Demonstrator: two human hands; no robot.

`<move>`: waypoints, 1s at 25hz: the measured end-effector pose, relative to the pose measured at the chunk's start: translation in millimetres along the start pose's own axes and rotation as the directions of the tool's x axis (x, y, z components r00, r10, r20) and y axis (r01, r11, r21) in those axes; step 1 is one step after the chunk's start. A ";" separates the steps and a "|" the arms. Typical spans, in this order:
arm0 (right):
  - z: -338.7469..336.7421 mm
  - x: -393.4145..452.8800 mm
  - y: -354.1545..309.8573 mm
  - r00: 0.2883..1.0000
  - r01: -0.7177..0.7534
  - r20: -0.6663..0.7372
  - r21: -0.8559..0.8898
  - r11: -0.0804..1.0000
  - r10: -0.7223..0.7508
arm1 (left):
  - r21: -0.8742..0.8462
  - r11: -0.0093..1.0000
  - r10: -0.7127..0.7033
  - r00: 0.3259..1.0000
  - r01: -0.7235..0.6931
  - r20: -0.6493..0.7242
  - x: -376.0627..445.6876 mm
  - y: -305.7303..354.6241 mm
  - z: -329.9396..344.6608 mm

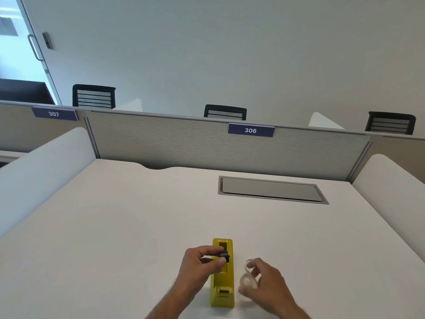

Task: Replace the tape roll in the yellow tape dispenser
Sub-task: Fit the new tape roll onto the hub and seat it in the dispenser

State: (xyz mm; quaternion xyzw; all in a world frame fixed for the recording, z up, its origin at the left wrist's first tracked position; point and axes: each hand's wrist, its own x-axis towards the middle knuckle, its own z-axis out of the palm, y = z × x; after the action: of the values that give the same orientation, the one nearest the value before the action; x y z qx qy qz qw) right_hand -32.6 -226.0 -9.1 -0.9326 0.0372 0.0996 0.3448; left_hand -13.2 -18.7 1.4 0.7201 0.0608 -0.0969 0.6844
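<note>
The yellow tape dispenser stands on the white desk near its front edge, its roll slot bare. My left hand pinches the small black spool core just above the dispenser's slot. To the right of the dispenser, my right hand holds a clear tape roll between its fingers. A second clear tape roll lies on the desk just beyond those fingers, blurred.
A grey cable hatch is set into the desk at the back right. A fabric partition with the label 306 closes the far side, and white side dividers flank the desk.
</note>
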 end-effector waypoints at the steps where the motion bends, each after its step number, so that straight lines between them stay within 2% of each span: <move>1: -2.4 0.8 -2.1 1.000 -0.002 -0.007 0.170 0.985 0.003 | -0.002 1.000 0.005 1.000 -0.005 -0.001 -0.5 0.5 0.4; 2: -4.9 1.5 -4.8 1.000 -0.003 -0.007 0.351 0.936 0.006 | -0.004 1.000 0.008 1.000 -0.008 -0.002 -1.2 1.1 0.8; 4: -10.3 1.9 -10.6 1.000 -0.004 0.024 0.650 0.760 -0.015 | -0.009 1.000 0.012 1.000 -0.012 -0.001 -2.6 2.6 1.9; 7: -13.2 0.7 -19.2 0.989 -0.004 0.087 0.821 0.571 -0.117 | -0.017 1.000 0.011 1.000 -0.011 0.016 -4.7 3.5 3.9; 9: -12.7 0.3 -23.6 0.983 -0.017 0.109 0.858 0.514 -0.149 | -0.020 1.000 0.012 1.000 -0.012 0.022 -6.8 5.3 5.2; 16: -14.9 -3.3 -31.1 0.979 -0.039 0.137 0.852 0.522 -0.152 | -0.021 1.000 0.023 0.998 -0.022 0.056 -9.9 8.9 3.1; 25: -14.2 -5.2 -33.6 0.981 -0.002 0.118 0.805 0.593 -0.157 | 0.139 0.983 0.107 0.991 -0.116 0.076 -7.4 8.0 5.2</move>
State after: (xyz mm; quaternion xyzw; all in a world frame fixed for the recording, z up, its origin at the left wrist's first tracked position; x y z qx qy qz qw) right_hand -30.7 -209.6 23.9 -0.6663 0.0066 0.1392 0.7326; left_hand -19.0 -24.0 10.6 0.7659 -0.0101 -0.0870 0.6370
